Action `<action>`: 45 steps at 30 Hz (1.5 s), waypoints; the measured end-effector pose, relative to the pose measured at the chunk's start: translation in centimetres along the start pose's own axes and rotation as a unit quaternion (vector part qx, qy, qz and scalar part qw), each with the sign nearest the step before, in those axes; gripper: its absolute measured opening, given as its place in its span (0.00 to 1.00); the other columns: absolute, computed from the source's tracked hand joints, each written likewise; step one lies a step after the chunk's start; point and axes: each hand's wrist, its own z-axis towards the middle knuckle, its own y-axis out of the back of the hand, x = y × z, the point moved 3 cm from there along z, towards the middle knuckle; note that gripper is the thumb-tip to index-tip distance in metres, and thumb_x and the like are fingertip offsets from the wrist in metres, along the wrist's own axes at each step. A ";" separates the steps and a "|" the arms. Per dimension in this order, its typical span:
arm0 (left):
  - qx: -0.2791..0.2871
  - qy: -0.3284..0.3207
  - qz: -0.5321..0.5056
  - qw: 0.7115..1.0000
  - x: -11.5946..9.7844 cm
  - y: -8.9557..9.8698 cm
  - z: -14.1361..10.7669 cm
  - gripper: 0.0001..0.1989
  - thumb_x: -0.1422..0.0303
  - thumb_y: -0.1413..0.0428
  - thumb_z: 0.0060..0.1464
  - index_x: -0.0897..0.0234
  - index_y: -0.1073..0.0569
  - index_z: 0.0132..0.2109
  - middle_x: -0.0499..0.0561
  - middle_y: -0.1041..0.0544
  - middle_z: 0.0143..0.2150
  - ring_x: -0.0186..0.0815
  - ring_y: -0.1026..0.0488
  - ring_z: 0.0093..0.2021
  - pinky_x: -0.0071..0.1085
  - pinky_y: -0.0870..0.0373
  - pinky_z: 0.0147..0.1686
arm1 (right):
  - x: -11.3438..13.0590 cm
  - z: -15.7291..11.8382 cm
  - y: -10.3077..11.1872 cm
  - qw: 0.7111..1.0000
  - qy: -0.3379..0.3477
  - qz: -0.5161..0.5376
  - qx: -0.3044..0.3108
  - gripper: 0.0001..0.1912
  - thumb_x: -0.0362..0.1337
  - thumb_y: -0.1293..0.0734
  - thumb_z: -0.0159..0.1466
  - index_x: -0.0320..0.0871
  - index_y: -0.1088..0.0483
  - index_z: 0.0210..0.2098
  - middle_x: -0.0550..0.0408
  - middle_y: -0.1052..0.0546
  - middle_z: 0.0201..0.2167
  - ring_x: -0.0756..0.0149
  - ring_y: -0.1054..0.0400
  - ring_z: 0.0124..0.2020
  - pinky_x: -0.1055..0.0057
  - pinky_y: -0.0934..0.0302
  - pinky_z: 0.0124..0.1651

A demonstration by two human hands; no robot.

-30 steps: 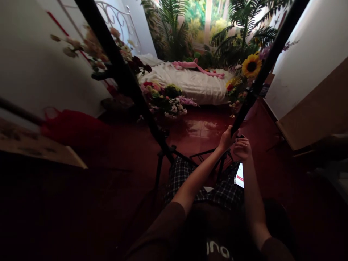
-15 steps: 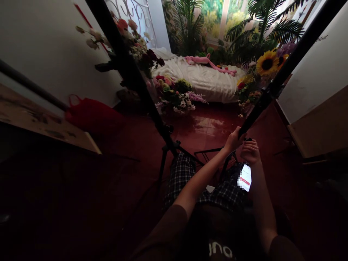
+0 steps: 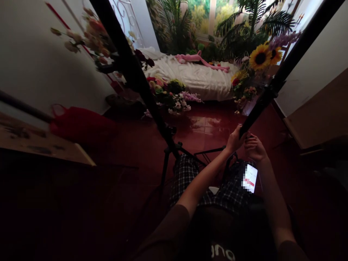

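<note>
One pole (image 3: 265, 99), left grip (image 3: 235, 140) still around, right grip (image 3: 255, 147) turned

The floor (image 3: 195, 132) is red, glossy and tiled; it carries two black stands (image 3: 262, 101), feet partly hidden. The bed (image 3: 208, 85) is white-covered and rumpled; a pink toy (image 3: 190, 58) lies outstretched on it.

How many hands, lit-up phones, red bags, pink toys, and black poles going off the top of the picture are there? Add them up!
Hands: 2, left hand and right hand
Black poles: 2, held pole and other pole
Lit-up phone: 1
Red bag: 1
Pink toy: 1
Total: 7
</note>
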 end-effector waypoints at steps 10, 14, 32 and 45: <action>-0.033 0.002 0.019 0.999 0.7 -0.8 0.1 0.11 0.59 0.47 0.61 0.60 0.31 0.46 0.48 0.25 0.30 0.33 0.26 0.30 0.26 0.38 0.30 | 0.9 0.0 1.6 0.992 -0.125 -0.023 -0.001 0.15 0.41 0.39 0.67 0.45 0.42 0.24 0.67 0.44 0.14 0.77 0.54 0.14 0.83 0.57 0.15; -0.042 0.003 0.023 0.999 0.7 -0.8 0.2 0.13 0.58 0.47 0.60 0.61 0.30 0.46 0.50 0.24 0.32 0.35 0.25 0.32 0.27 0.38 0.31 | 1.3 0.4 2.4 0.985 -0.122 -0.119 0.018 0.14 0.46 0.33 0.63 0.43 0.34 0.29 0.61 0.30 0.21 0.77 0.40 0.18 0.82 0.49 0.17; -0.061 -0.023 0.044 0.997 2.5 -1.2 0.3 0.15 0.54 0.47 0.60 0.62 0.31 0.44 0.50 0.24 0.30 0.35 0.25 0.29 0.27 0.38 0.29 | 10.1 -3.9 -3.2 0.767 0.375 -0.517 -0.059 0.40 0.42 0.20 0.48 0.51 0.34 0.58 0.52 0.23 0.49 0.60 0.27 0.47 0.62 0.29 0.52; -0.055 -0.010 0.031 0.998 2.4 -1.1 0.3 0.15 0.55 0.47 0.60 0.62 0.31 0.43 0.48 0.25 0.28 0.33 0.27 0.28 0.26 0.38 0.29 | 15.3 4.6 -10.3 0.739 0.509 -0.435 -0.078 0.37 0.53 0.33 0.60 0.46 0.49 0.61 0.66 0.30 0.37 0.78 0.26 0.31 0.74 0.31 0.40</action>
